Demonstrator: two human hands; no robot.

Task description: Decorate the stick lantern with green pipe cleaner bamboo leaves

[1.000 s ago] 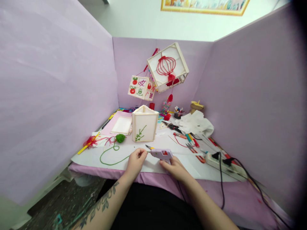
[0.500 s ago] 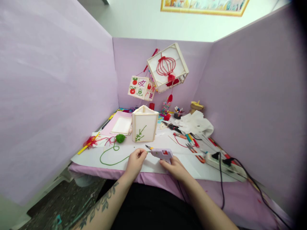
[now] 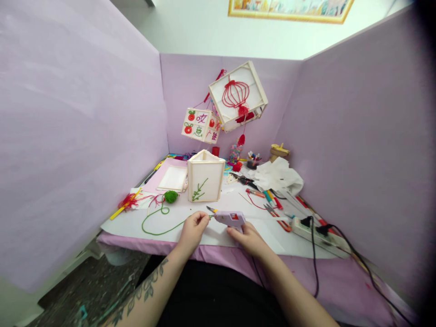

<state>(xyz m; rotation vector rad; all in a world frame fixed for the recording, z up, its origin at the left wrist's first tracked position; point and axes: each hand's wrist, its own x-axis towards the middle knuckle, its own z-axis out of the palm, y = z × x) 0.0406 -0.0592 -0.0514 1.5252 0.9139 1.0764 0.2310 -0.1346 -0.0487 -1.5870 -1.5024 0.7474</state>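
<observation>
My left hand [image 3: 195,228] is closed in a pinch on the end of a green yarn strand [image 3: 159,233], which loops left to a green ball of yarn [image 3: 170,196]. The handle of a lilac hot glue gun [image 3: 229,218] is in my right hand [image 3: 248,236], fingers wrapped round it. Its nozzle points left, close to the pinched yarn end; whether they touch I cannot tell. Just beyond stands a white three-sided lantern [image 3: 205,179], upright, with a green plant shape on its front face. A dark blade tip [image 3: 210,209] shows by the nozzle.
Scissors [image 3: 277,218] and a power strip [image 3: 320,237] with black cables lie to the right. Crumpled white paper [image 3: 279,176] is behind them. Two decorated lanterns hang above, the larger [image 3: 238,96] bearing a red lantern design. A white framed panel [image 3: 173,178] lies left, near red threads [image 3: 129,201].
</observation>
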